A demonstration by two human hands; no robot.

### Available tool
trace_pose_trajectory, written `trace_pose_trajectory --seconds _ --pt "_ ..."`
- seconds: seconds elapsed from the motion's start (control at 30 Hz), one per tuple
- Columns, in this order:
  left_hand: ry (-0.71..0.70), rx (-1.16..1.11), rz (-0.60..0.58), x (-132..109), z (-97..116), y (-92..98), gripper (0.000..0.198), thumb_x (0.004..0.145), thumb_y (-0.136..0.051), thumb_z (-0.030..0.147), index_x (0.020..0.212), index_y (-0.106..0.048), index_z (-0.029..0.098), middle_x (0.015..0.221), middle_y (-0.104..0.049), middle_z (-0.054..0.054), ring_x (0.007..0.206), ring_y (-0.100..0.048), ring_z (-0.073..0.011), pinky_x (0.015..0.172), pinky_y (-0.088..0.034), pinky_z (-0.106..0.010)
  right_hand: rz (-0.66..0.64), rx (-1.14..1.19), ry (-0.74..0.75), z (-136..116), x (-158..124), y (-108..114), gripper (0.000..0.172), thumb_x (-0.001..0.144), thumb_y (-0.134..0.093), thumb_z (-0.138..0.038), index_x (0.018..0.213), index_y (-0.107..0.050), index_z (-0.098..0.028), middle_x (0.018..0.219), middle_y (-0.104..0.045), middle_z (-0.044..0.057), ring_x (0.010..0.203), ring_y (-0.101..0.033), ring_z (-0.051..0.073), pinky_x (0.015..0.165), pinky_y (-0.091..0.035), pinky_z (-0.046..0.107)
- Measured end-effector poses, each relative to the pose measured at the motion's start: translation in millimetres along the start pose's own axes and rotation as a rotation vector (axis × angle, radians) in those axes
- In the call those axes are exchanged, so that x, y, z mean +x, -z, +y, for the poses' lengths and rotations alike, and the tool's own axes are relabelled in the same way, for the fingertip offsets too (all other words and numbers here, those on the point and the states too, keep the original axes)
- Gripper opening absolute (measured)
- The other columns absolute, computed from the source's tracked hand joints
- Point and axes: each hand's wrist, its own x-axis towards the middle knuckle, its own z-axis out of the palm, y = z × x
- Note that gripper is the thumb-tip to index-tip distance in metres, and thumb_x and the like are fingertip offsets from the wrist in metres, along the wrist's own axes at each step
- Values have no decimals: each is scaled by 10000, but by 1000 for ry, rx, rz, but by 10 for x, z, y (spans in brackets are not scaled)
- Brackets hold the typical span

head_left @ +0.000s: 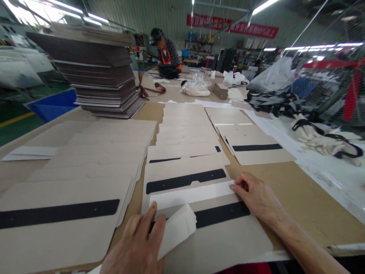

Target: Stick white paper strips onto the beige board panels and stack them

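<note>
A long white strip [194, 195] lies across the upper part of a beige panel [216, 243], just above that panel's black band [222, 214]. My right hand [253, 192] pinches the strip's right end between thumb and fingertips. At its left end, the index fingertip of my left hand [137, 239] presses down. That same hand also holds a small stack of white strips [178, 228], fanned slightly, which sticks out to the right under its fingers; the thumb is hidden. Behind this panel, more beige panels [182, 163] overlap in a row, the nearest showing a black band.
Overlapping beige panels [65, 239] cover the left side, and others [256, 139] lie at the right. A tall stack of brown boards [97, 76] stands at the back left. Cloth straps [322, 137] lie far right. A person [168, 53] stands across the table.
</note>
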Motion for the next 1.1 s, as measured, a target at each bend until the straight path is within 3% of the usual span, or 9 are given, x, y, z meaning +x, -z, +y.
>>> trace_pose_trajectory --seconds 0.17,0.23,0.3,0.4,0.47,0.57,0.77,0.87,1.1 --pt "0 9 -83 57 93 150 667 706 -443 86 1370 -450 151 1389 -502 -108 1219 -454 -279 1039 -388 -422 -19 -284 248 -106 -61 -3 197 913 -392 -176 830 -568 -210 886 -624 46 743 -621 185 644 -426 298" --pt "-1 11 -117 78 138 208 663 709 -440 96 1372 -443 122 1378 -505 -129 1220 -451 -282 1044 -376 -424 -50 -444 336 -173 -110 6 261 862 -378 -54 887 -598 -191 890 -632 68 758 -636 205 628 -436 304" --pt "7 9 -133 95 172 235 651 719 -451 122 1370 -441 101 1379 -493 -158 1215 -453 -297 1036 -376 -438 -49 -583 424 -264 -180 13 420 788 -388 35 1067 -613 -184 907 -641 91 785 -643 227 625 -453 309" --pt "21 -7 -142 122 196 232 658 735 -471 145 1389 -415 93 1375 -478 -187 1210 -453 -312 1022 -385 -448 -51 -739 539 -430 -298 -15 696 794 -400 39 1415 -401 -275 871 -646 102 758 -641 238 590 -472 305" --pt "46 -20 -155 147 200 225 663 742 -482 147 1400 -405 108 1354 -486 -187 1198 -457 -313 1020 -388 -442 -77 -835 572 -525 -356 -65 761 818 -421 6 1480 -270 -339 829 -640 105 706 -634 238 548 -472 297" --pt "90 -36 -175 188 191 238 673 731 -481 121 1400 -415 151 1276 -519 -171 1142 -484 -303 986 -418 -424 -94 -917 587 -585 -384 -149 790 817 -441 -8 1493 -225 -356 795 -627 112 671 -627 246 530 -483 310" --pt "74 -72 -171 217 165 264 655 725 -484 129 1379 -440 139 1192 -507 -181 1101 -479 -293 970 -414 -419 -22 -832 597 -447 -346 -194 793 807 -433 -3 1470 -266 -405 863 -609 111 741 -615 270 514 -509 330" --pt "93 -78 -161 200 161 230 648 726 -470 109 1374 -439 131 1215 -481 -168 1139 -450 -285 1008 -381 -417 -4 -763 579 -332 -347 -145 701 823 -434 -29 1439 -368 -357 967 -604 124 838 -603 280 554 -534 342" --pt "84 -123 -72 111 90 118 634 712 -456 97 1344 -460 140 1242 -460 -125 1183 -410 -256 1049 -339 -388 6 -500 539 206 -341 -38 651 810 -379 -2 1379 -479 -302 1223 -574 99 1060 -557 266 871 -515 445"
